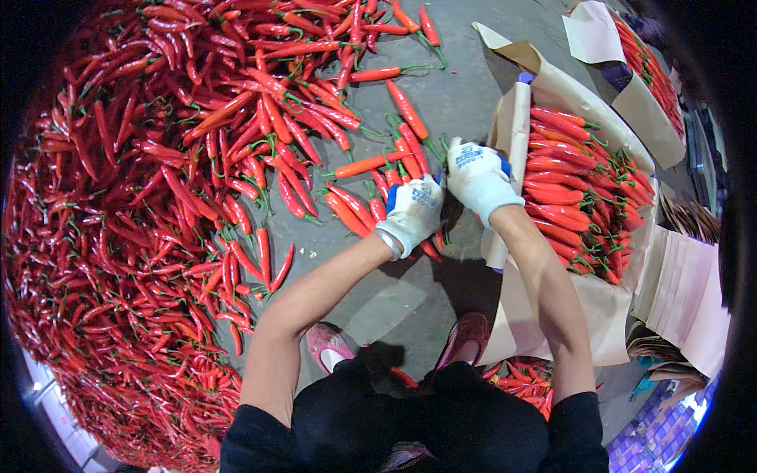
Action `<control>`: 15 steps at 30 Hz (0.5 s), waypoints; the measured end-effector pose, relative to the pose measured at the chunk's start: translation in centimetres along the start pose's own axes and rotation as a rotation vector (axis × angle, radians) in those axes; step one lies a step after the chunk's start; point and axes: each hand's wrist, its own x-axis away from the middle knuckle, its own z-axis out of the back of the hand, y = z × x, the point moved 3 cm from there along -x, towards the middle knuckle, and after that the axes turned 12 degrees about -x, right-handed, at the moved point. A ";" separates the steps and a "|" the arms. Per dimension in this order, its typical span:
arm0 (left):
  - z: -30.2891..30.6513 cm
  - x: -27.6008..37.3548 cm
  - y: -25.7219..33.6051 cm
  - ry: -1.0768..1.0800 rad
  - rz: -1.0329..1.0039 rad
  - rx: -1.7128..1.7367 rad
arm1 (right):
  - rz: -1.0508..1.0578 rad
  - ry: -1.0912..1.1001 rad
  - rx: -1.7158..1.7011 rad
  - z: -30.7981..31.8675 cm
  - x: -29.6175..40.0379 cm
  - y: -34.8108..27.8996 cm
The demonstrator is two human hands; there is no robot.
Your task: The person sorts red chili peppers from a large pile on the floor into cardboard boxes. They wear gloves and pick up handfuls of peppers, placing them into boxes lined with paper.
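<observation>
My left hand (415, 210), in a white knit glove with a blue coating, is lowered over several red chili peppers (355, 207) on the grey floor. Pepper tips (430, 251) stick out below it; its fingertips are hidden. Close beside it, my right hand (478, 177), gloved the same way, has its fingers curled downward near a green stem. Whether either hand grips a pepper cannot be seen. To the right, a paper-lined box (519, 133) holds red chili peppers (556, 177) laid in rows, stems mostly toward its far side.
A large heap of red chilies (130, 236) fills the left side. Another paper-lined box of chilies (647, 77) stands at the upper right. Stacked paper sheets (680, 284) lie at the right, above purple woven material (656, 425). More chilies (523, 381) lie beside my right leg.
</observation>
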 end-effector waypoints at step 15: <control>-4.9 9.2 -10.9 0.060 -0.027 1.691 | -0.232 0.290 -0.359 2.2 -1.9 -1.1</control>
